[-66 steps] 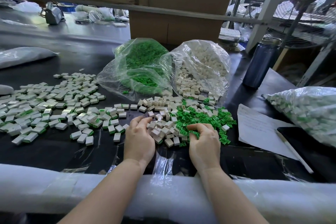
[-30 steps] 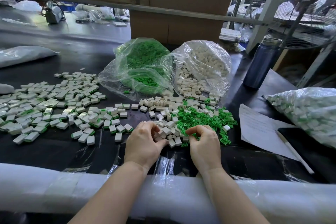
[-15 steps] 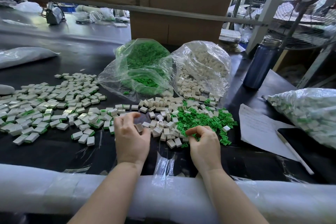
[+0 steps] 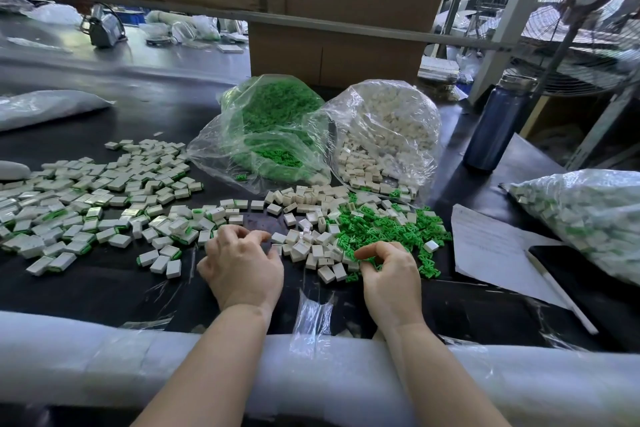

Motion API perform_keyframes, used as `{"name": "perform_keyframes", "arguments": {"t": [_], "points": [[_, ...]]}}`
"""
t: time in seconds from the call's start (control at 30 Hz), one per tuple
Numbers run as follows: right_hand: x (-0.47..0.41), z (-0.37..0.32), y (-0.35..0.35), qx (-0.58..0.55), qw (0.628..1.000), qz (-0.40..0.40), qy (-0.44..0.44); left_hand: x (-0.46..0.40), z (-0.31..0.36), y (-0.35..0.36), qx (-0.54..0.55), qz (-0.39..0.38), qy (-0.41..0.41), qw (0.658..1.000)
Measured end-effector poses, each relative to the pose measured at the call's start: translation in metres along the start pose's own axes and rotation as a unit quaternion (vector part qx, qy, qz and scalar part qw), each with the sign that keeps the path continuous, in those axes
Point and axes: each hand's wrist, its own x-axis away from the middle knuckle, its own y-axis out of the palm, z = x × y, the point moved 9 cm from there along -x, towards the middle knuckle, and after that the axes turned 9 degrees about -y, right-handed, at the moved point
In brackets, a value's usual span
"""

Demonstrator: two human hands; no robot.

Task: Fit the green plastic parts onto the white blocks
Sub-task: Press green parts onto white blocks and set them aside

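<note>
Loose white blocks (image 4: pixel 313 248) lie in a heap at the table's middle, and a pile of small green plastic parts (image 4: pixel 384 225) sits just right of them. My left hand (image 4: pixel 242 263) hovers at the heap's left edge with its fingers curled and apart, and I see nothing in it. My right hand (image 4: pixel 389 276) rests on the near edge of the green pile, thumb and forefinger pinched on a green part. White blocks fitted with green parts (image 4: pixel 86 198) are spread over the left of the table.
Two open plastic bags stand behind the heaps, one of green parts (image 4: pixel 277 125) and one of white blocks (image 4: pixel 384 132). A full bag (image 4: pixel 588 215), paper (image 4: pixel 491 246), a pen (image 4: pixel 561 291) and a blue bottle (image 4: pixel 495 128) are at the right. White foam padding (image 4: pixel 104 357) covers the near edge.
My left hand swung left to the fitted blocks with a block, then came back right to the edge of the white heap. My right hand stayed on the green pile.
</note>
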Motion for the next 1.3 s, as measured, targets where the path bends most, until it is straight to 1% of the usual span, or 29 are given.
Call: {"name": "perform_keyframes", "arguments": {"t": [0.13,0.27,0.37,0.47,0.53,0.63,0.7,0.8,0.9,0.97,1.03,1.1,1.2,1.3], "points": [[0.0,0.0,0.0,0.001,1.0,-0.006,0.003,0.001,0.002,0.006,-0.032,-0.027,0.014,0.999],[0.0,0.0,0.0,0.0,1.0,-0.004,0.003,0.002,0.001,0.005,-0.007,-0.033,0.01,0.999],[0.0,0.0,0.001,-0.004,1.0,-0.005,0.004,0.003,0.002,-0.002,0.043,-0.012,0.007,0.999],[0.0,0.001,0.002,-0.008,1.0,-0.007,0.002,0.002,-0.005,-0.012,0.091,0.033,-0.025,0.995],[-0.001,0.001,0.002,-0.009,1.0,-0.008,0.0,0.0,-0.012,-0.014,0.075,0.048,-0.054,0.995],[-0.001,0.002,0.003,-0.009,1.0,-0.009,-0.002,-0.005,-0.018,-0.008,0.014,0.034,-0.081,0.996],[-0.001,0.002,0.003,-0.012,1.0,-0.008,-0.004,-0.006,-0.018,-0.005,-0.008,0.026,-0.085,0.996],[-0.001,0.002,0.003,-0.011,1.0,-0.007,-0.006,-0.006,-0.011,0.002,-0.027,0.009,-0.046,0.999],[-0.001,0.001,0.002,-0.004,1.0,-0.006,-0.007,-0.003,0.004,0.016,-0.075,-0.033,0.036,0.996],[-0.001,-0.001,0.001,0.003,1.0,-0.007,-0.007,0.0,0.01,0.024,-0.105,-0.059,0.071,0.99],[0.0,-0.003,0.001,0.015,1.0,-0.016,-0.005,0.0,0.01,0.027,-0.11,-0.069,0.078,0.988],[0.002,-0.004,0.001,0.033,0.999,-0.028,-0.003,0.0,0.009,0.025,-0.104,-0.057,0.079,0.99],[0.002,-0.006,0.002,0.055,0.998,-0.037,-0.002,-0.001,0.007,0.019,-0.084,-0.039,0.064,0.994],[0.003,-0.004,0.004,0.082,0.996,-0.046,0.003,-0.001,0.006,0.017,-0.075,-0.038,0.052,0.995]]}}
